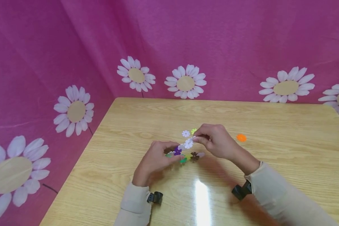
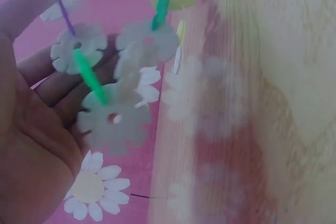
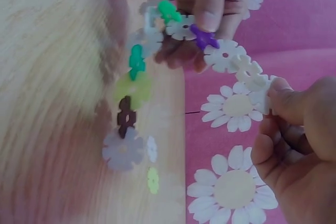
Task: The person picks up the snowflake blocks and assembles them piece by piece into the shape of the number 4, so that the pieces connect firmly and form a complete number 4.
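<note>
A chain of slotted flower-shaped discs runs between the two hands, with a purple disc, a green disc, a yellow-green disc and a brown disc among clear and white ones. My left hand holds the chain near the purple disc, thumb on one side and fingers behind. At the chain's upper end, my right hand pinches a white disc between thumb and fingertips. The other end hangs free, ending in a pale translucent disc. Blur softens the left wrist view.
On the wooden table a loose white disc and a yellow-green one lie just beyond the hands. An orange disc lies to the right. A pink flowered cloth hangs behind and to the left.
</note>
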A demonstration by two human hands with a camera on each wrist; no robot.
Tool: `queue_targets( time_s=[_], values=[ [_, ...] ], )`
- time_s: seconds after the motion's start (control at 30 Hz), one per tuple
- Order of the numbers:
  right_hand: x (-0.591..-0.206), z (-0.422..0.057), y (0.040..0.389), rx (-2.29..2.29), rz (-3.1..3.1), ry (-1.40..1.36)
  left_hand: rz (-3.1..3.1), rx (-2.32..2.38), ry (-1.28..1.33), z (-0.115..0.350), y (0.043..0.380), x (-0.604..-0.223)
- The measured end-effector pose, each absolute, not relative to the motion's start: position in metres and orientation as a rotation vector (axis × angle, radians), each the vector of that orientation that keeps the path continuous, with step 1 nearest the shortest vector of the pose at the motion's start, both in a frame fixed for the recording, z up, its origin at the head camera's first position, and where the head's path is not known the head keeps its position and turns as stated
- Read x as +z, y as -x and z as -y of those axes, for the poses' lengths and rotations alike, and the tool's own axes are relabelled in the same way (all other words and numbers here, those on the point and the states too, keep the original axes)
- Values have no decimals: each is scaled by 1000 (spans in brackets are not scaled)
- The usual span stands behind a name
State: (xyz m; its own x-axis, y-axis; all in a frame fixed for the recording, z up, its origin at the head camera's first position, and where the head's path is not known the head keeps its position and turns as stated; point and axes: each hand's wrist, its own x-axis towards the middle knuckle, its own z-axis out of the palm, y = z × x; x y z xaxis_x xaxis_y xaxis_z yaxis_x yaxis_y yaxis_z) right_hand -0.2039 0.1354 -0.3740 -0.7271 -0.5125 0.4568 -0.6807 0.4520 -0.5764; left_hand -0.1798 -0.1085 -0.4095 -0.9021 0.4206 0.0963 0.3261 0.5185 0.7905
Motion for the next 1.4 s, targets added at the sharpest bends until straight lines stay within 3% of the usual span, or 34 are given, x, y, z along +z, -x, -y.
queue_targets(
  time_s=[0.27,0.8,1.1,1.4],
  values=[
    [-365,-132,206,1102,2513,-1158,-2551,1259,-670,101,182,-412],
    [-364,-131,205,1087,2588,-1126,-2658,1005,-716,94,181,-414],
    [-360,-136,202,1233,2586,-1018,-2531,1256,-604,100,179,-415],
    [-374,-153,198,1385,2630,-691,-2456,1528,-450,104,175,-415]
  ],
)
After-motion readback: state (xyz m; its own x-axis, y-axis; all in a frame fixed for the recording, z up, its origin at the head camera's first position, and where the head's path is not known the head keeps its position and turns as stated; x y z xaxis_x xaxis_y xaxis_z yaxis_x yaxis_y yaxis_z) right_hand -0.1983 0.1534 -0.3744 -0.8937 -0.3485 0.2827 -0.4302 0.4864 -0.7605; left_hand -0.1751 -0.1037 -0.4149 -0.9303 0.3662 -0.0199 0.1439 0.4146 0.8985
